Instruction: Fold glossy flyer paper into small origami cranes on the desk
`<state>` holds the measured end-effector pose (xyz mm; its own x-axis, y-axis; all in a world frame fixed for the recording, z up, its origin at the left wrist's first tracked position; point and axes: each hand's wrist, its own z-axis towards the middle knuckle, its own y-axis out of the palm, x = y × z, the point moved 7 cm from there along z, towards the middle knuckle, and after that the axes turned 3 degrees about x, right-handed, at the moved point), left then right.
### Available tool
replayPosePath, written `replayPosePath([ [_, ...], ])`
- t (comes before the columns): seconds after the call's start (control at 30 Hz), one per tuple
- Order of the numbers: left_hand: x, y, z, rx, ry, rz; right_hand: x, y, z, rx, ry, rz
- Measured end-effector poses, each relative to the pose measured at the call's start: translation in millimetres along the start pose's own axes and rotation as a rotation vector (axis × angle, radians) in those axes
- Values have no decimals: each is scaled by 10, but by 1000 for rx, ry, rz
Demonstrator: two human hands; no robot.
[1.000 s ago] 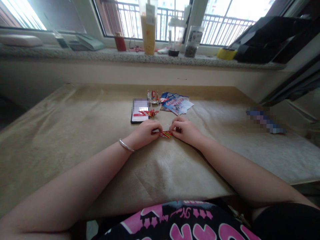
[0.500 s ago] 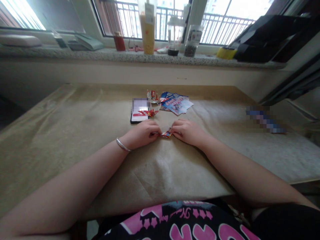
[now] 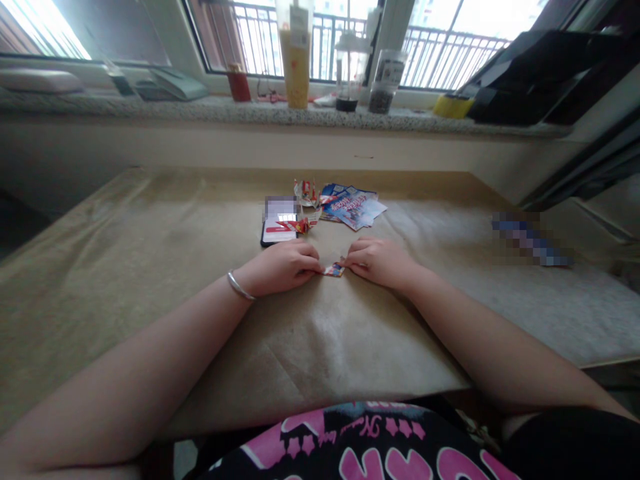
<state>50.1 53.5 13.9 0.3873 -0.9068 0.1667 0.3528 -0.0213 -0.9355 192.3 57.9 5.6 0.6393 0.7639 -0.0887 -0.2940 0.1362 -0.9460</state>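
A small folded piece of printed paper [image 3: 335, 269], white, red and blue, lies on the table between my hands. My left hand [image 3: 295, 262] pinches its left end, and the bracelet [image 3: 241, 285] is on that wrist. On the other side, my right hand [image 3: 373, 260] pinches the paper's right end, with the fingers curled. The fingertips hide both ends of the paper. Just beyond my left hand lies a phone [image 3: 273, 233] with a red folded paper figure [image 3: 300, 225] partly over it. Another folded paper figure [image 3: 307, 192] stands behind.
A fanned pile of printed sheets [image 3: 353, 205] lies beyond my right hand. The tan-covered table [image 3: 150, 267] reaches the wall under the window. Bottles, including a tall yellow-filled one [image 3: 296, 67], stand on the stone sill [image 3: 270, 115]. A blurred blue item [image 3: 533, 241] lies at far right.
The paper lies flatter, with more of its printed face showing. My left hand and wrist have shifted slightly; my right fingers have moved a little away from the paper's middle.
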Motion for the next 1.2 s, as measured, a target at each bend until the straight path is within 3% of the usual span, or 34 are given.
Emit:
replayPosePath([
  [0.23, 25, -9, -10, -31, 3, 48, 45, -34, -4, 8, 47, 42],
  [0.43, 5, -4, -18, 19, 0, -3, 192, 5, -45, 86, 189, 119],
  [0.67, -58, 17, -20, 62, -22, -32, 68, 19, -28, 104, 31, 189],
  [0.93, -140, 109, -31, 65, -4, 0, 45, -9, -4, 147, 49, 114],
  [1.2, -143, 80, -39, 113, -63, 192, 21, 19, 51, 84, 64, 110],
])
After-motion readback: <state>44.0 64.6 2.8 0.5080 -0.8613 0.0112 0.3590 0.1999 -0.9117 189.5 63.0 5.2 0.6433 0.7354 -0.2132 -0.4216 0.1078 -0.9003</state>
